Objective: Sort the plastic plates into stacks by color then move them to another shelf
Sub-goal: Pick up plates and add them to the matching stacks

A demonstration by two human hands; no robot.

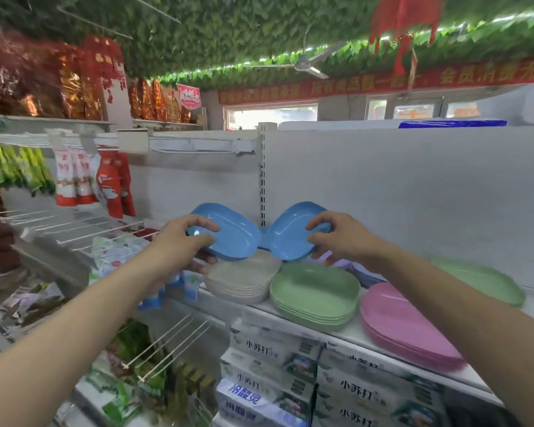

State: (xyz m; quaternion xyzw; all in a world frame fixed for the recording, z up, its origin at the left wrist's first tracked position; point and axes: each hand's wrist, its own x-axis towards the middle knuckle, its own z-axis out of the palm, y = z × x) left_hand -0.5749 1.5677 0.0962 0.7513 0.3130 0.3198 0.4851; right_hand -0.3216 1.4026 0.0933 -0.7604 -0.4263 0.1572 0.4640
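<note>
My left hand [184,241] grips the near edge of a blue plate [232,234], held tilted above the shelf. My right hand [336,238] grips a second blue plate [290,232], also tilted, and the two plates meet at their inner edges. Below them on the white shelf [346,332] sit a stack of white plates [244,280], a stack of green plates [316,292] and a stack of pink plates [404,326]. A single green plate [487,280] lies further right, partly behind my right forearm.
Boxed goods [275,365] fill the shelf below the plates. Wire racks [74,224] with hanging packets stand to the left. A white back panel [398,195] rises behind the plates, with a slotted upright [262,174] at its left edge.
</note>
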